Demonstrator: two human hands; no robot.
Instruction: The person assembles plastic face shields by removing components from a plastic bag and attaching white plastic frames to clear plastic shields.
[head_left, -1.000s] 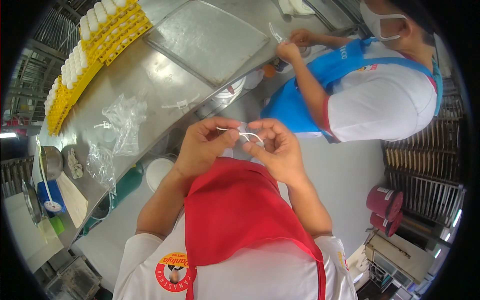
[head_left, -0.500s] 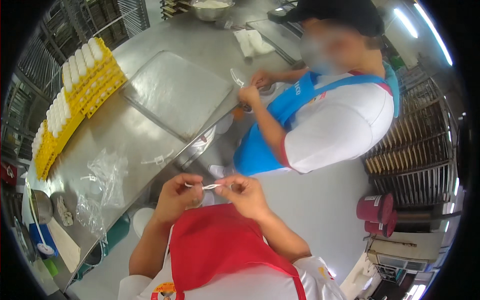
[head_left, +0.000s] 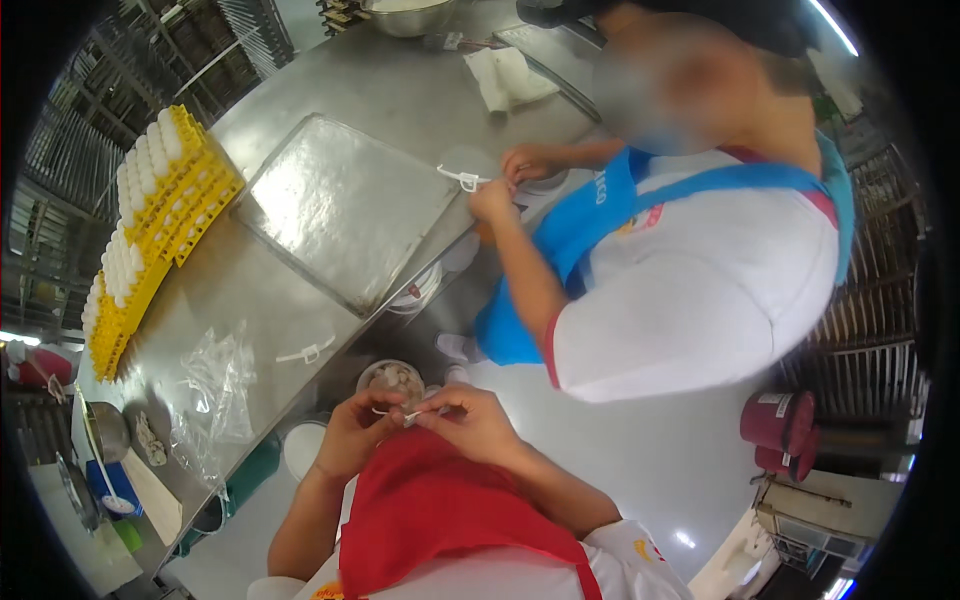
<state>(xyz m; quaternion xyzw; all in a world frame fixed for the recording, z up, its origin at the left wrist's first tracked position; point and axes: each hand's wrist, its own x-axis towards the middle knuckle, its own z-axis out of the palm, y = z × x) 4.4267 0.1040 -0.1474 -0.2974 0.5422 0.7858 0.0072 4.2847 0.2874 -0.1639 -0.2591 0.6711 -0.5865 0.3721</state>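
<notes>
The fingertips have drawn closer together since the earlier frame, leaving less white strip [head_left: 410, 419] showing between them. The left hand [head_left: 356, 432] and right hand [head_left: 468, 428] each have a narrow grip, pinching it by thumb and forefinger above the red apron [head_left: 450, 510], just off the bench [head_left: 290, 312], past its near edge. It looks light, thin and bendy, perhaps slick, so best taken near its ends. A bucket [head_left: 364, 380] stands just beyond the hands; floor [head_left: 620, 440] lies to their right.
</notes>
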